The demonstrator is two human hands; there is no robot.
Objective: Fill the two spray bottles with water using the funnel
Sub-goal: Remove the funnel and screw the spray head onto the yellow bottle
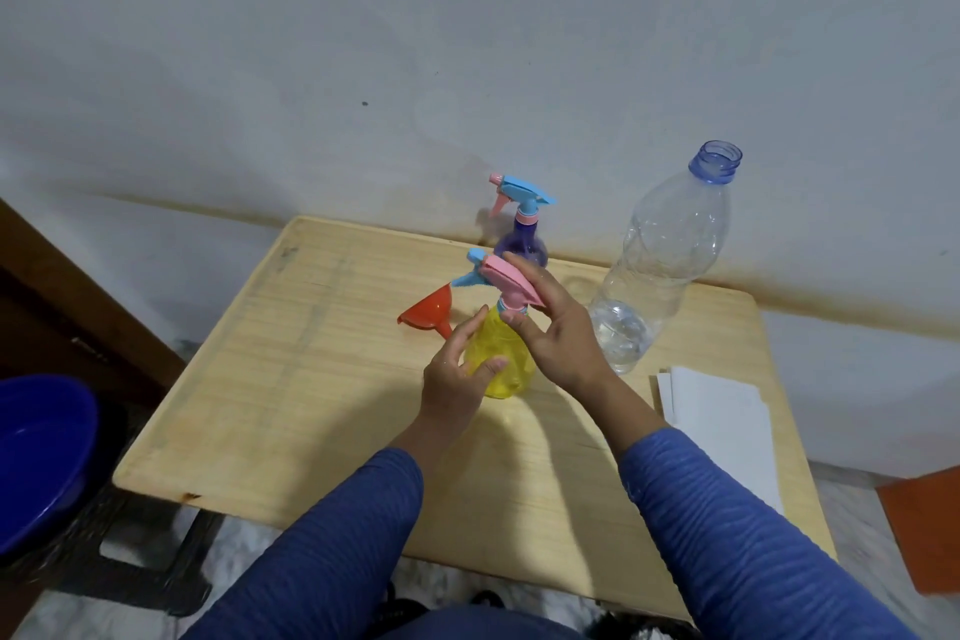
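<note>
A yellow spray bottle (506, 369) stands upright at the middle of the wooden table (291, 411). Its pink and blue spray head (480, 274) sits on its neck. My left hand (456, 372) holds the yellow body from the left, thumb in front. My right hand (558, 333) holds the spray head, fingers along its far side and thumb at the collar. A purple spray bottle (522, 247) with its head on stands behind. The orange funnel (427, 314) lies on its side to the left. A clear, uncapped water bottle (657, 270) with a little water stands to the right.
White sheets of paper (719, 424) lie on the table's right side. A blue basin (39, 452) sits on the floor to the left. An orange object (924, 535) is low on the right. The table's far edge meets the wall.
</note>
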